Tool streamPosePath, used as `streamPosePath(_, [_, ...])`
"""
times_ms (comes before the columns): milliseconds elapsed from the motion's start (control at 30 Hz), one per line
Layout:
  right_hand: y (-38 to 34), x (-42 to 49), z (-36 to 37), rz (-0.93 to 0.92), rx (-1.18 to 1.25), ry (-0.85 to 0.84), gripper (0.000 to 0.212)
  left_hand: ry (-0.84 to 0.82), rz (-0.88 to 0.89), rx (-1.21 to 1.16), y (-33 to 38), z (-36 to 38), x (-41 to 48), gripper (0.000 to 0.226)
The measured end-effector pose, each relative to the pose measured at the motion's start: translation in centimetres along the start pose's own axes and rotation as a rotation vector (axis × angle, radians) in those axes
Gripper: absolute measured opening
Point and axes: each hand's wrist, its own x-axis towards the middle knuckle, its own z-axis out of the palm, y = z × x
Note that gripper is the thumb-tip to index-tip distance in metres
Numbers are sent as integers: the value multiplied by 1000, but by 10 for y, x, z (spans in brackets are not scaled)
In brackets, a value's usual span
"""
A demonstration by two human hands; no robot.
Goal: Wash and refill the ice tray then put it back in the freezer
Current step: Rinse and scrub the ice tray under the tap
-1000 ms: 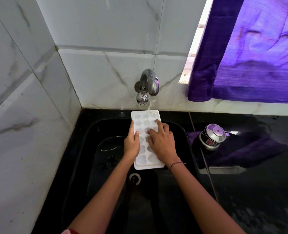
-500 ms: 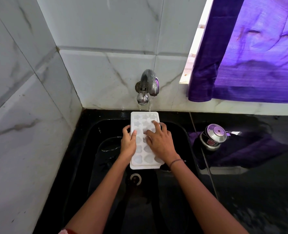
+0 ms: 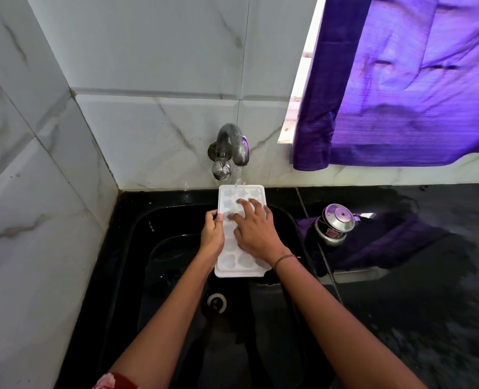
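A white ice tray [image 3: 239,263] with shaped cells is held over the black sink [image 3: 148,228], its far end under the chrome tap [image 3: 231,148]. Water runs from the spout onto that far end. My left hand [image 3: 212,234] grips the tray's left edge, thumb on top. My right hand [image 3: 256,230] lies flat on the tray's top with fingers spread over the cells, covering its middle.
A small steel pot with a lid [image 3: 335,224] stands on the wet black counter [image 3: 429,276] right of the sink. A purple curtain [image 3: 401,80] hangs over the window at the upper right. Tiled walls close the left and back. The sink drain [image 3: 217,303] lies below the tray.
The tray has shifted slightly left and further under the water stream. My right hand's fingers have slid up the cells toward the tap end; my left hand moved up the edge.
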Motion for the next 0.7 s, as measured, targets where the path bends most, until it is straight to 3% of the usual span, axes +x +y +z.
streamPosePath(267, [4,-2,-6,29,118,-43,44,-29,26,1,4,-1,0,25])
streamPosePath(700, [-3,3,-14,-61,35,-12,45,83,4,-48,13,-1,-9,26])
